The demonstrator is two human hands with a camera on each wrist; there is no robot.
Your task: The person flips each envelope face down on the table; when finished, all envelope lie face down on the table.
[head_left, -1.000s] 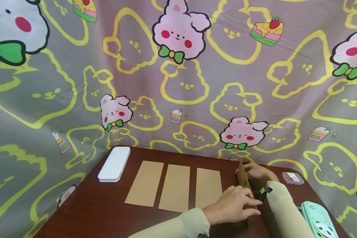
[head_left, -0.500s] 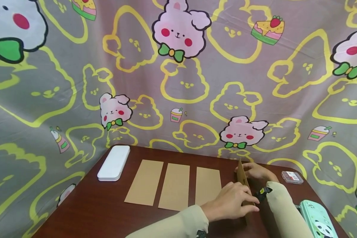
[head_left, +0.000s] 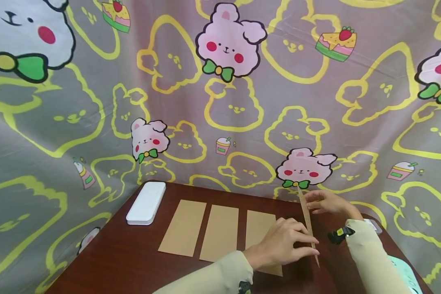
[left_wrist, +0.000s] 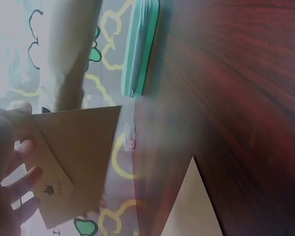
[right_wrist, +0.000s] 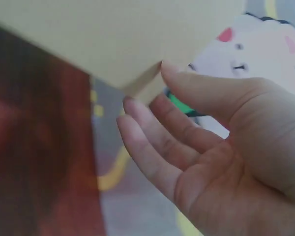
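Observation:
A flat brown kraft-paper piece (head_left: 306,216) stands on edge above the table's right half, seen almost edge-on in the head view. Its face (left_wrist: 86,147) bears a small dark crown print and a slanting line. My left hand (head_left: 284,241) pinches its near end between thumb and fingers. At the far end, my right hand (head_left: 328,203) grips a corner; the right wrist view shows the thumb on one side and fingers partly behind it. Three similar brown pieces lie in a row: left (head_left: 182,228), middle (head_left: 219,232) and right (head_left: 260,224), the last partly under my left forearm.
A white case (head_left: 146,203) lies at the far left of the dark red-brown table (head_left: 106,253). On the right are a mint-green case (head_left: 404,271) and a small clear box (left_wrist: 130,136), partly behind my right sleeve. A patterned cloth (head_left: 191,134) hangs behind the table.
The held brown piece has turned from showing its face to nearly edge-on and risen slightly. My right hand has moved a little right and away. The head view has shifted slightly.

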